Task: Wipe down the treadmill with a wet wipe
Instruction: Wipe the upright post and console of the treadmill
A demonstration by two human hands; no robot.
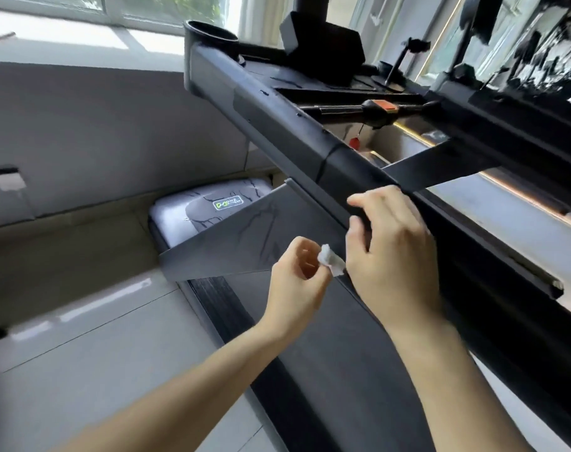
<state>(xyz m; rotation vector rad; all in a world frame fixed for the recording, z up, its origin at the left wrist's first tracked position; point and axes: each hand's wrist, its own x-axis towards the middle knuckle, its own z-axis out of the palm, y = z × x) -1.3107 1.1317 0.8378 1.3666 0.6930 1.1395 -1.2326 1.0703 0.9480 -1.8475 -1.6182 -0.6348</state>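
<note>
Black and dark grey plastic made up most of what we looked down on: the treadmill [277,102], its handrail [310,148] running from the round cup holder [212,32] at the far end down toward our hands. Beyond the handrail sat the console tray with an orange-red safety key [383,107] and a small red clip [356,142] hanging under it. Below the handrail lay the running belt [336,353], and at its far end the grey motor cover [193,207] carrying a green logo. Pale floor tiles [82,370] spread out on the far side of the belt from the handrail, under a bright window.

Our right hand [391,256] hung just beside the near stretch of the handrail, back toward us, fingers loosely curled and a little apart, the uppermost fingertips reaching to the rail's edge; whether they touched it we could not tell. Our left hand [297,272] was below the handrail, over the grey side panel, fingers curled in and thumb meeting them.

Smallest was the wet wipe [331,261], a crumpled white wad. It lay between the two hands, pinched at the left hand's fingertips and pressed close against the lower edge of the right palm, just short of the handrail.
</note>
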